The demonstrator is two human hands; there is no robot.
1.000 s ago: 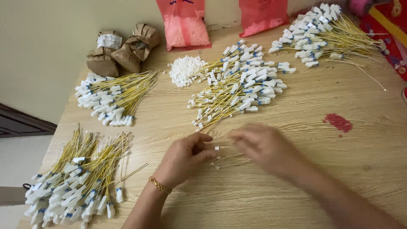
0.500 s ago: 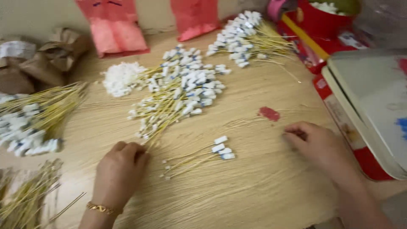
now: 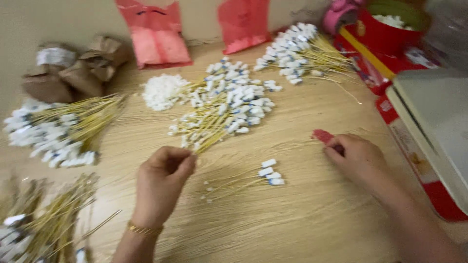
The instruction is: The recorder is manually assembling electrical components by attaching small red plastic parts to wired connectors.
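Note:
My left hand (image 3: 163,180) hovers over the wooden table (image 3: 302,224), fingers curled at the near tip of a big pile of yellow sticks with white tips (image 3: 224,109); whether it grips any is unclear. A small bunch of a few such sticks (image 3: 246,180) lies between my hands. My right hand (image 3: 360,158) rests on the table with its fingertips on a small red piece (image 3: 322,136).
More stick piles lie at the left (image 3: 58,129), bottom left (image 3: 48,226) and back right (image 3: 300,56). A heap of white bits (image 3: 161,90), brown paper bundles (image 3: 73,70), red bags (image 3: 158,36), a red tin (image 3: 390,34) and a white-topped box (image 3: 434,131) ring the work area.
The view has swung right. My hands have parted, leaving the small bunch of sticks on the table; my right hand moved out to the red piece and my left toward the big pile.

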